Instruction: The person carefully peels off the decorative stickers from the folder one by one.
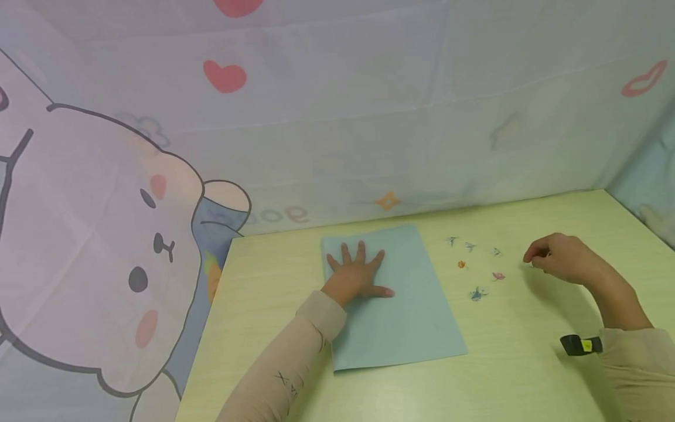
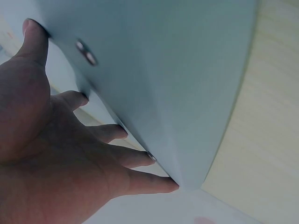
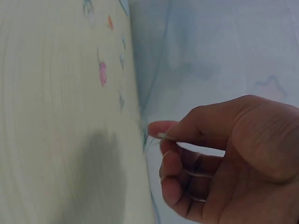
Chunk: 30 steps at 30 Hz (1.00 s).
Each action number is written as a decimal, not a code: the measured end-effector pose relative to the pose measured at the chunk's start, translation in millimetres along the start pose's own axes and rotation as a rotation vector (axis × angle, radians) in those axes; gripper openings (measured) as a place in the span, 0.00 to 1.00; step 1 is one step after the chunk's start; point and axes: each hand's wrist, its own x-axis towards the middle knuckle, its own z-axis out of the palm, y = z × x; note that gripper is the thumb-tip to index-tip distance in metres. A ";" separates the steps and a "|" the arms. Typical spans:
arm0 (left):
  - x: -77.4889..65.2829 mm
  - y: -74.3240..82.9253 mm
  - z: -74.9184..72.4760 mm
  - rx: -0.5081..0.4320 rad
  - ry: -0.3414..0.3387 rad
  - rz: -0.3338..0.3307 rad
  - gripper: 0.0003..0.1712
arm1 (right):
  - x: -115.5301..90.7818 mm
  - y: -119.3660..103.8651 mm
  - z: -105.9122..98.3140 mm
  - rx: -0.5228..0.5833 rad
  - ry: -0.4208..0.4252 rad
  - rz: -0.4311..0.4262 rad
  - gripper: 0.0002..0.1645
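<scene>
A light blue paper sheet or folder (image 1: 406, 322) lies on the table. My left hand (image 1: 354, 278) rests on its upper left part with fingers spread. In the left wrist view a small shiny metallic spot (image 2: 87, 52) shows on the blue surface. To the right, my right hand (image 1: 572, 261) hovers just above the table, thumb and forefinger pinching a small thin sprig-like piece (image 3: 148, 141); its exact kind is unclear. Between the hands lie a pink flower piece (image 1: 498, 276), an orange one (image 1: 461, 264), a blue one (image 1: 477, 293) and several pale blue-green pieces (image 1: 470, 247).
The pale wooden table (image 1: 527, 363) meets a printed cloth backdrop (image 1: 343, 117) along its back edge. A large cartoon animal (image 1: 89, 246) is printed on the cloth at left. A black strap device (image 1: 580, 345) sits at the right wrist.
</scene>
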 end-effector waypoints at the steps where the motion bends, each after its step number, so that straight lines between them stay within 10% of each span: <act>1: -0.1 -0.1 -0.1 0.003 0.002 0.000 0.61 | 0.7 1.5 1.0 -0.001 -0.010 0.013 0.11; 30: 1.3 -0.7 1.6 0.002 -0.004 0.006 0.61 | 11.1 10.9 23.6 0.090 0.004 0.065 0.16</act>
